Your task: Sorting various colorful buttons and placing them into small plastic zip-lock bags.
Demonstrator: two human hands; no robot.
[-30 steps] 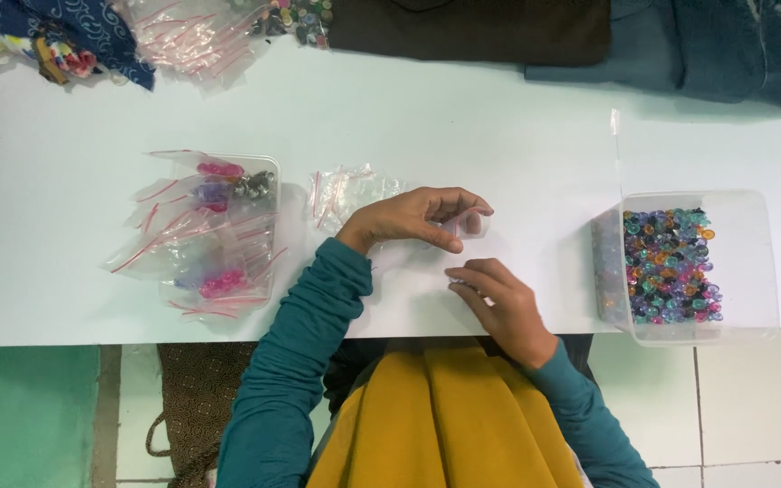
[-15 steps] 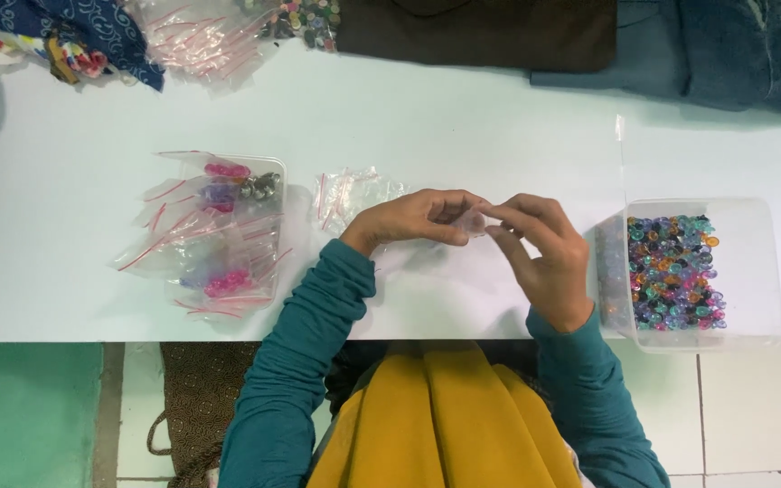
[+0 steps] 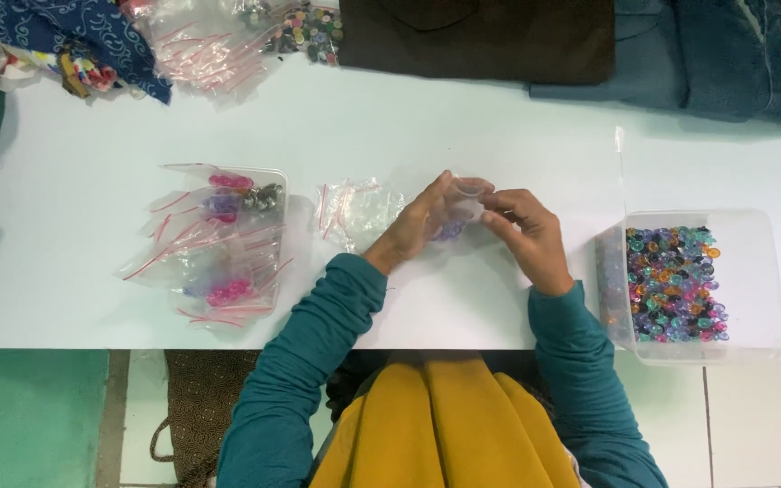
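The small clear bag [image 3: 459, 206] sits up between both hands over the middle of the white table [image 3: 92, 271], with what looks like a few purple beads inside. Left hand [image 3: 422, 221] pinches one side, right hand [image 3: 522, 230] pinches the other at the mouth, so I'd say it's the filling or sealing step. Next up probably means pressing the strip shut, then over to the tray of filled bags [image 3: 219, 239]. The tub of beads [image 3: 675, 282] sits off right, spare empty bags [image 3: 354, 210] just left.

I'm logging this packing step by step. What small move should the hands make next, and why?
Probably press the small clear bag shut: both the left hand and right hand pinch it, and purple pieces already seem to sit inside.
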